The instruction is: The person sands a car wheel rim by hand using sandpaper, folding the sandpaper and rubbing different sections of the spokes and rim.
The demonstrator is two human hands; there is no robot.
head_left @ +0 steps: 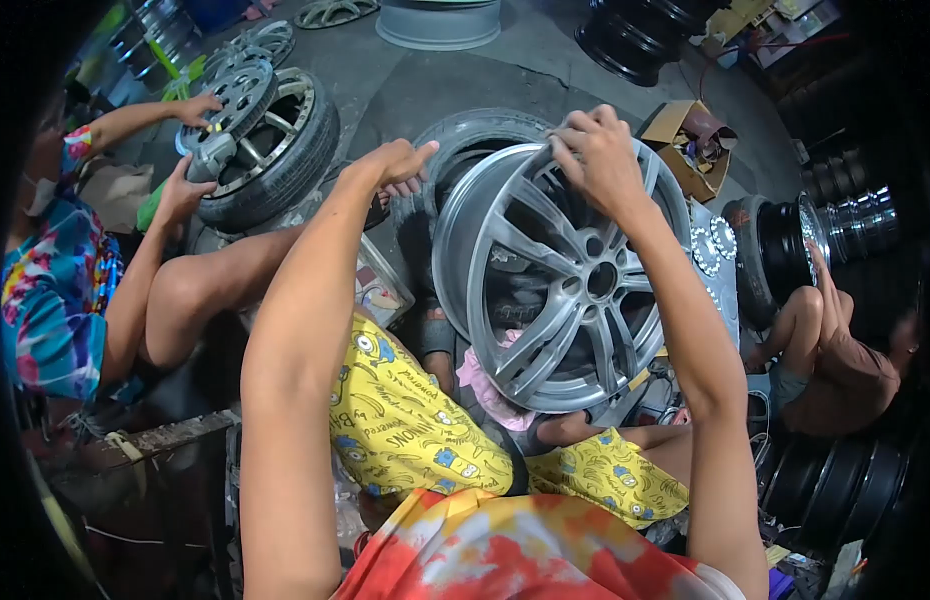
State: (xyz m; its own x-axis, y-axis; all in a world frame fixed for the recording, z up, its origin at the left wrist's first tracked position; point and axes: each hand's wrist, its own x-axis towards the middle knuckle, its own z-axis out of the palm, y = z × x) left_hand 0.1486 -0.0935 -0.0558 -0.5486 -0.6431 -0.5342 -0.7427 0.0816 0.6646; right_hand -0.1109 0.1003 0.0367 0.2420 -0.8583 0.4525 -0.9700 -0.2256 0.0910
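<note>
The right hand (597, 155) is pinching the wheel (577, 268), upper centre, seemingly rubbing; the half-spread left hand (397, 168) is hovering, steadying likely needed next.

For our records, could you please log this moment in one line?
right hand: at top of alloy wheel; left hand: off wheel; tire: behind wheel

an open cardboard box (688, 181) sits on the floor (550, 72) near a black rim (637, 42).
</note>
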